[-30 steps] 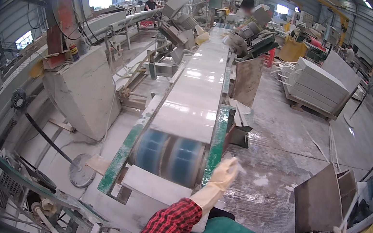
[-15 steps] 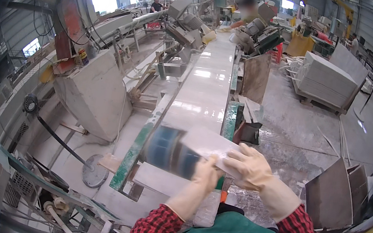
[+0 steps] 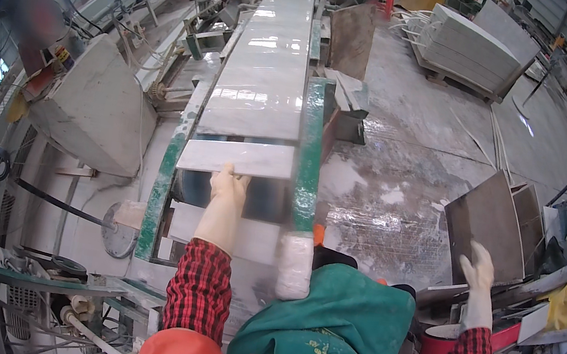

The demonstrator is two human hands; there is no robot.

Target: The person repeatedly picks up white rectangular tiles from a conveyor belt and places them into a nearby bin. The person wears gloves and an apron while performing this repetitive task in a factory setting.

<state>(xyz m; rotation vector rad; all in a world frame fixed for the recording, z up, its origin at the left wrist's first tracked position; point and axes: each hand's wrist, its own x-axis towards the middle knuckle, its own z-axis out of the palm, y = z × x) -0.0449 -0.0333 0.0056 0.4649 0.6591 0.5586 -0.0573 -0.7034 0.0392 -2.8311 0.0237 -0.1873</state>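
Observation:
A narrow white stone strip (image 3: 238, 156) lies across the near end of a conveyor with green side rails (image 3: 311, 144). My left hand (image 3: 228, 189), in a pale glove, reaches forward and its fingers grip the strip's near edge. Beyond it, long polished white slabs (image 3: 266, 63) run up the line. My right hand (image 3: 478, 271), gloved too, is out to the right with its fingers apart, at the lower edge of a dark brown slab (image 3: 488, 220) that leans in a rack. Nothing is held in it.
A grey machine housing (image 3: 97, 110) stands left of the conveyor. The floor (image 3: 405, 159) on the right is wet with white slurry. A pallet of stacked grey slabs (image 3: 467, 50) sits at the far right. Clutter and more leaning slabs (image 3: 534, 209) crowd my right side.
Both hands were together at the conveyor's end half a second ago. My right hand has swung away to the dark slabs on the right; my left hand now holds the white strip.

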